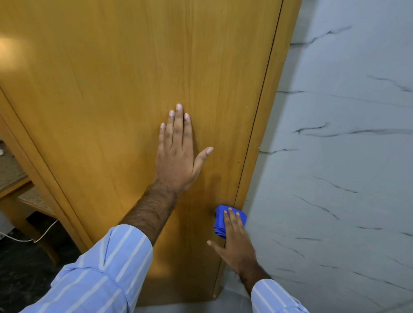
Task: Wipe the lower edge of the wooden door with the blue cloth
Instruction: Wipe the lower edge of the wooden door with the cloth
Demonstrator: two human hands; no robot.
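Note:
The wooden door (123, 80) fills most of the head view, its lower edge (176, 302) showing near the bottom above the pale floor. My left hand (177, 154) lies flat on the door face, fingers spread, holding nothing. Lower and to the right, my right hand (234, 244) presses a folded blue cloth (221, 219) against the door's right side, at the seam with the wooden frame (261, 135). The fingers cover part of the cloth. The cloth is well above the door's lower edge.
A marble-patterned grey wall (344, 163) stands to the right of the frame. At the left are a wooden table (5, 189) with small items and a white cable (46, 231) over a dark floor. Pale floor tiles (204, 311) lie below the door.

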